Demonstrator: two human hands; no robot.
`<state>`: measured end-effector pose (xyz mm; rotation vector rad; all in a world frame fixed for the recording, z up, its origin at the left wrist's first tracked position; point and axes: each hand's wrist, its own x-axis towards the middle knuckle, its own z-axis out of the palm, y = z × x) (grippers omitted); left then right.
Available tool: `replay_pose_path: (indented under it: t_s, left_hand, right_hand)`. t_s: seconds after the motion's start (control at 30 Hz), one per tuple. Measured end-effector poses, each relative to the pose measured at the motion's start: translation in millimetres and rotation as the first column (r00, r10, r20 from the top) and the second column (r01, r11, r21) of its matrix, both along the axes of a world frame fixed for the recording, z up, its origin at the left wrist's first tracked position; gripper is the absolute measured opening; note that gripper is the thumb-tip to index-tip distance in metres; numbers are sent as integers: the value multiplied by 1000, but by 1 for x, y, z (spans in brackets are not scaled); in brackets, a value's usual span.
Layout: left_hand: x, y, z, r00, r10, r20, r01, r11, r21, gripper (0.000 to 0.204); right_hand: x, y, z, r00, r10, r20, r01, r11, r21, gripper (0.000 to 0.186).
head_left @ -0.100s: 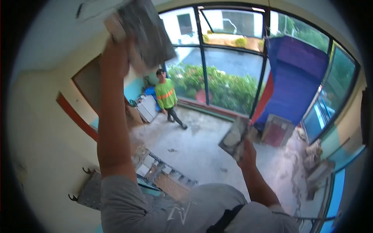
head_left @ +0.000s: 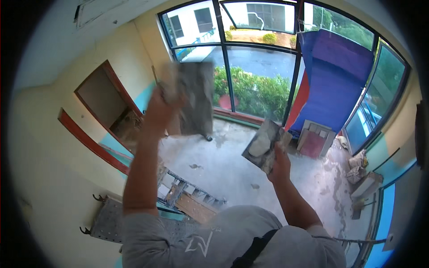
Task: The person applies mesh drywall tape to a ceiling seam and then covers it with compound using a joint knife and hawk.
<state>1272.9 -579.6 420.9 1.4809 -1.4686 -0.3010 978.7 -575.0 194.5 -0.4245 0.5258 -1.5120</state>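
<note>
My left hand (head_left: 164,109) is raised in front of the left window, its fingers wrapped round the handle of a plastering trowel (head_left: 196,98). The trowel's flat rectangular blade is grey, smeared and slightly blurred. Lower and to the right, my right hand (head_left: 280,166) grips a small rectangular plasterer's hawk (head_left: 269,130) by its edge, thumb on top. A pale lump of plaster (head_left: 260,145) lies on the hawk. Trowel and hawk are apart. Behind the trowel a co-worker is almost wholly hidden; a dark shoe (head_left: 208,138) shows below the blade.
Far below lies a stained concrete floor (head_left: 232,178). A ladder-like metal frame with boards (head_left: 192,203) stands beneath me, with a perforated metal platform (head_left: 107,219) at left. Blue sheeting (head_left: 337,89) hangs before the windows. Sacks (head_left: 356,167) lie by the right wall.
My left hand has come down from near the ceiling and to the right with the trowel. The trowel now covers most of the co-worker. The right hand keeps hold of the hawk, shifting slightly in view.
</note>
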Motion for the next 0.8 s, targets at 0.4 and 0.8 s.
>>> replay_pose_path:
  t_s: [0.4,0.8]
  left_hand:
    - [-39,28,-108,983,-155,94,118,940,321,58]
    - [45,3,54,792,-98,-602,-238,859,-453,52]
  right_hand:
    - [38,-1,7,953,20,-301,-58,991,-120,40]
    - [43,1,-21,971,219,-93,-233,951,-204,49]
